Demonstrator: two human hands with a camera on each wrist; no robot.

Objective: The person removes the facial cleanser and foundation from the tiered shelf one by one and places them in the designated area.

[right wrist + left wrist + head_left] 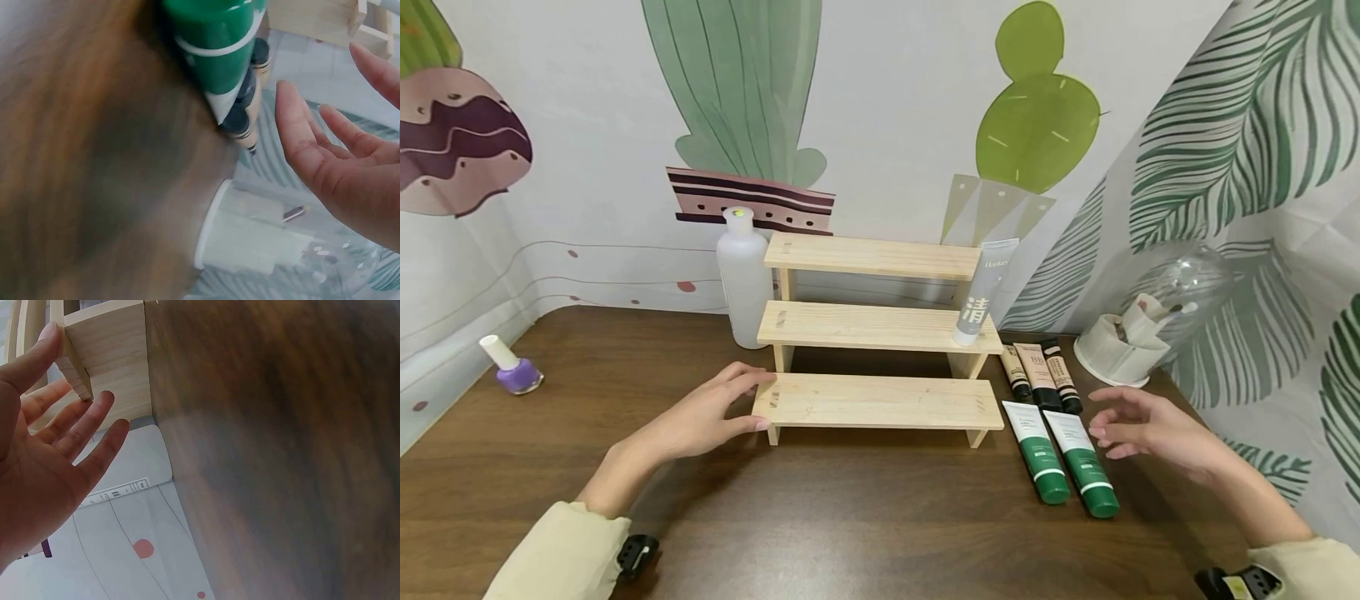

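Note:
A three-step wooden display stand (880, 402) stands in the middle of the table. At the left end of its lowest step, my left hand (707, 414) holds the board between thumb and index finger; the left wrist view shows the board's end (76, 372) between them. My right hand (1157, 433) hovers with loosely bent fingers and holds nothing. Just left of it lie two green-and-white tubes (1036, 454) and, behind them, three small beige tubes with black caps (1037, 371). A grey tube (981, 292) stands upright on the middle step's right end.
A white plastic bottle (745, 283) stands behind the stand's left side. At the far left is a purple nail polish bottle (520, 375). A white holder with a clear dome (1120, 354) stands at the back right. A patterned wall covering (895, 125) closes off the back.

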